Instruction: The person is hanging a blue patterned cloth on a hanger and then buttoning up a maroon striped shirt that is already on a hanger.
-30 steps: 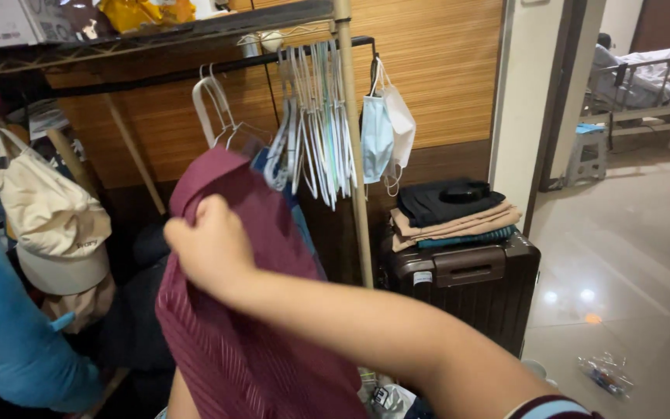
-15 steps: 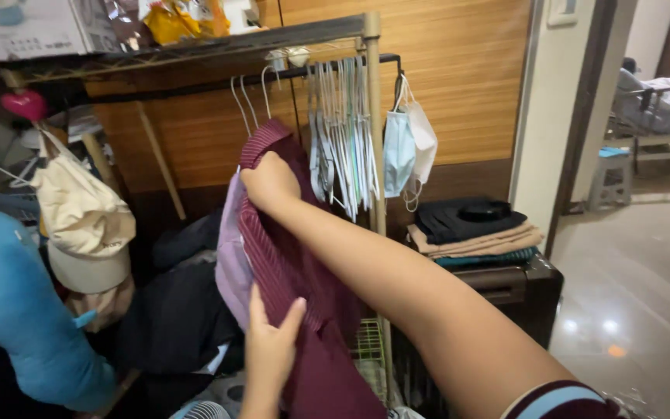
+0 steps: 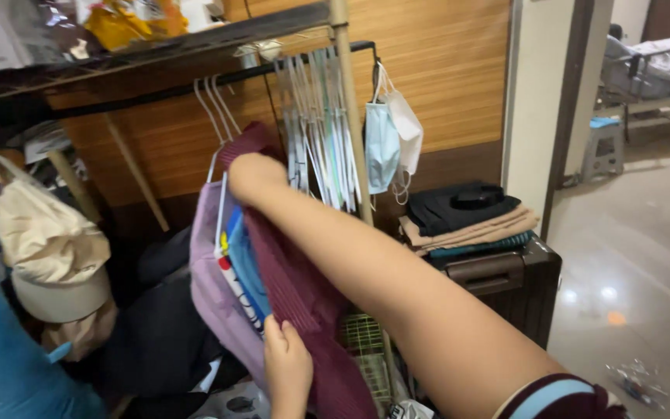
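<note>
A maroon striped shirt (image 3: 304, 295) hangs from the dark rail (image 3: 157, 89) of a clothes rack. My right hand (image 3: 251, 174) is stretched up and closed on the shirt's shoulder, just below the white hanger hooks (image 3: 212, 101). Low down, my left hand (image 3: 288, 372) grips the shirt's front edge. Left of it hang a lilac garment (image 3: 211, 287) and a blue one (image 3: 246, 260), pressed against the shirt.
Several bare white hangers (image 3: 316, 132) and two face masks (image 3: 389, 136) hang by the rack post. A dark suitcase (image 3: 505, 287) carries folded clothes (image 3: 467, 217). A cream bag (image 3: 44, 240) and blue cushion (image 3: 1, 357) are left. A doorway at right shows a stool (image 3: 602, 147).
The shirt has gone from held in front of me up to the rail. My left hand came up and took its lower edge; the lilac and blue garments now show beside it.
</note>
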